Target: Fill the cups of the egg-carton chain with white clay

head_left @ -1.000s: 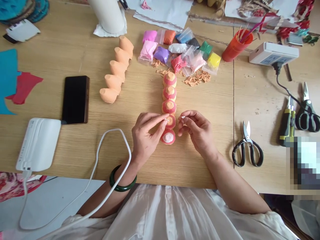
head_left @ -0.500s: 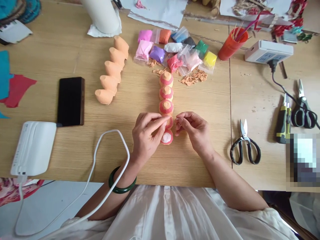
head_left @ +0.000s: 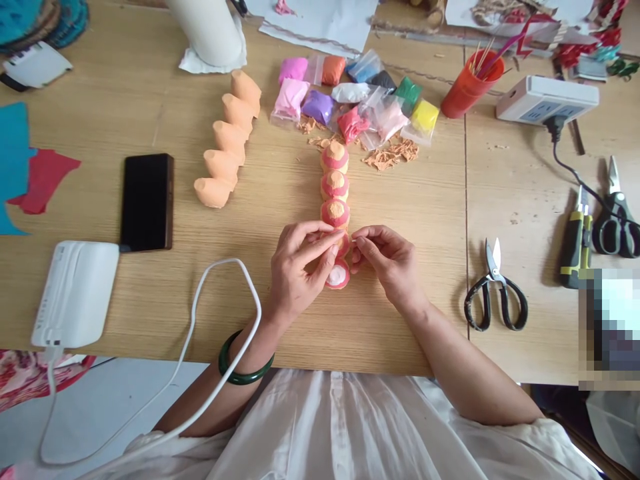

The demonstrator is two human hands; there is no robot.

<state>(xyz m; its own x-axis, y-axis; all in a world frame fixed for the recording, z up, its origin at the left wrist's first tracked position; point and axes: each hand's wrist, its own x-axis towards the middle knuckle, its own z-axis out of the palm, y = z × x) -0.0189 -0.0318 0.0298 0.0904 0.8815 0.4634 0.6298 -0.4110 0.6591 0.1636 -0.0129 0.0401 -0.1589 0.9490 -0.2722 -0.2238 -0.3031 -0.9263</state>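
Note:
A column of pink and orange clay pieces [head_left: 335, 183] runs down the middle of the wooden table [head_left: 400, 207]. The nearest piece [head_left: 339, 275] has a white top. My left hand [head_left: 300, 267] and my right hand [head_left: 387, 260] meet over the second-nearest piece, fingertips pinched together above it. Both hands seem to pinch a small bit of white clay, mostly hidden by the fingers. A dark green bangle [head_left: 245, 363] circles my left wrist.
Orange clay cones [head_left: 227, 140] lie in a row at left, and bags of coloured clay [head_left: 357, 100] at the back. A black phone [head_left: 147, 200], white device [head_left: 75, 293] with cable, scissors [head_left: 495, 293], red cup [head_left: 467, 87] and power strip [head_left: 547, 97] surround the hands.
My hands have come closer together, the fingertips now meeting over the clay column. The small white bit seen earlier between the fingers is now hidden.

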